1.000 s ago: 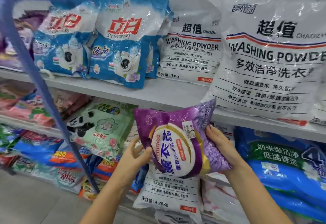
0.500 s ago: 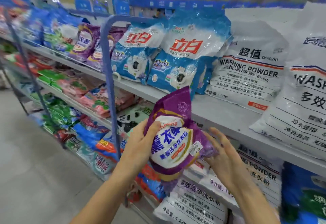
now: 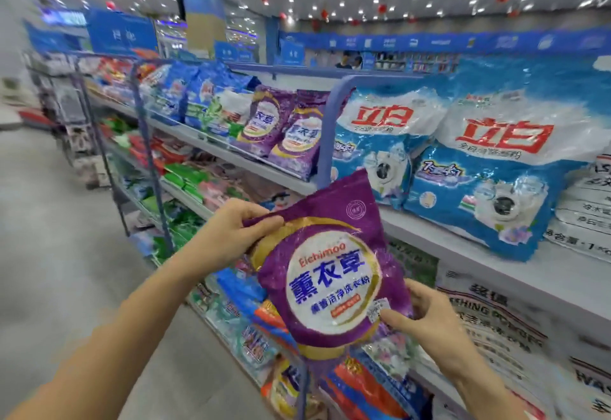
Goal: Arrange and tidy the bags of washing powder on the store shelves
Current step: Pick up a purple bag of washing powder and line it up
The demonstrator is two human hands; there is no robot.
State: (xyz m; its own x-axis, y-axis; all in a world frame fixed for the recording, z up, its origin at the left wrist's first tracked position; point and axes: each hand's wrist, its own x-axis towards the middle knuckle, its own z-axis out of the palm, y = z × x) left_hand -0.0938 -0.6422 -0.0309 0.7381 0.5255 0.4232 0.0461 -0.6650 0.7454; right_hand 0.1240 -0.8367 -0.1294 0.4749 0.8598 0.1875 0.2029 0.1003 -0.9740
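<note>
The person is holding one purple bag (image 3: 330, 274) of washing powder out in front of the shelves, in the air just below the blue post (image 3: 325, 135) that divides the top shelf (image 3: 429, 231). The bag faces them label-first, with its long axis close to upright and its top leaning a little to the left of the post.

The left hand (image 3: 228, 231) pinches the bag's upper left corner, thumb on the front. The right hand (image 3: 426, 317) grips the lower right edge, thumb pressed beside the price sticker and the fingers hidden behind. Both hands grasp the same bag, and it touches no shelf.

What matters next is where its kind stands. Two matching purple bags (image 3: 281, 128) lean side by side on the top shelf, just left of the post. Right of the post the shelf carries big blue-and-white bags (image 3: 429, 148). So the held bag's place looks to be up and to the left of where it hangs, across the post from the blue ones and farther back. The left hand is on the nearer side to that spot.

I would guess the bag goes up and leftward past the post, top first, kept upright to match its neighbours. Whether there is a free gap beside those two I cannot tell from here, as that stretch is blurred.
</note>
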